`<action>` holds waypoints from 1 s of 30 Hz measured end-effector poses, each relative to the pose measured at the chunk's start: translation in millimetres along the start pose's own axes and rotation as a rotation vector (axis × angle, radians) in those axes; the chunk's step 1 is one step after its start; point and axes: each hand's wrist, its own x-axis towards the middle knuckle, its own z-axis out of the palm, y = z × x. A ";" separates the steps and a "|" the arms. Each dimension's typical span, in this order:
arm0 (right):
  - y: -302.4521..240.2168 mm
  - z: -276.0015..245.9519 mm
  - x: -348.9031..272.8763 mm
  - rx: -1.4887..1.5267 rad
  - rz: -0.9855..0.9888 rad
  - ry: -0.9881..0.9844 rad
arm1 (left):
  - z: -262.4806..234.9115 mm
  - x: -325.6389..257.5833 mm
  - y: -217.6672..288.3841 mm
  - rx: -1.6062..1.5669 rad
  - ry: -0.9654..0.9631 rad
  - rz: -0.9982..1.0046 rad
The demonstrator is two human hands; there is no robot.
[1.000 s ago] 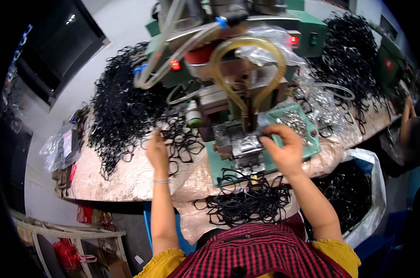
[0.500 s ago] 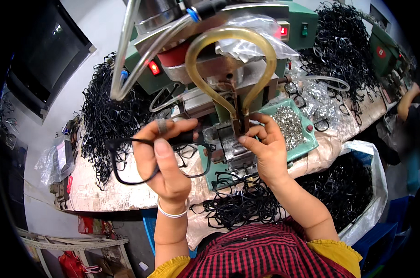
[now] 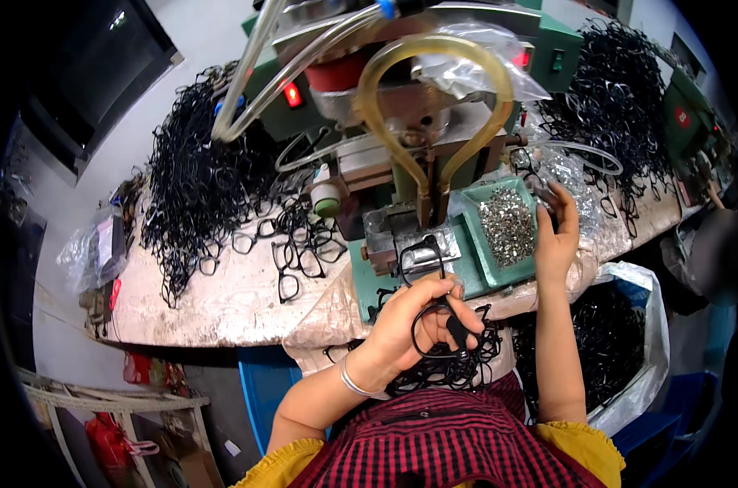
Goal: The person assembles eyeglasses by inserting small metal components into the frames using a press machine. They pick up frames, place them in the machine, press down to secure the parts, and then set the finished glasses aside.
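Grip: left hand [image 3: 417,313] is curled around a black plastic spectacle frame front [image 3: 434,313], low centre of the picture; right hand [image 3: 557,236] has fingers bunched at the edge of the green tray of small silvery metal parts [image 3: 505,226], whether it pinches one cannot be told.
Frame position: one rim over the grey metal fixture [image 3: 405,248] of the green bench press [image 3: 434,163], the other in the palm.
Long axis: runs up-and-down in the picture, upper rim toward the fixture.
Doing it well: likely seat the rim flat before letting go, fingers clear of the press head.
Surroundings: heaps of black frames [image 3: 198,179] at upper left.
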 end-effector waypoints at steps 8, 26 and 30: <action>-0.3 -40.2 -52.5 -0.880 -0.282 -0.275 | 5.3 6.9 -8.3 -0.029 0.002 0.060; 12.2 20.0 -21.5 -0.615 -0.335 -0.121 | 5.5 -171.9 130.4 2.452 0.684 0.737; 14.3 23.8 -24.3 -0.533 -0.325 -0.073 | 6.6 -165.4 126.9 2.498 0.687 0.754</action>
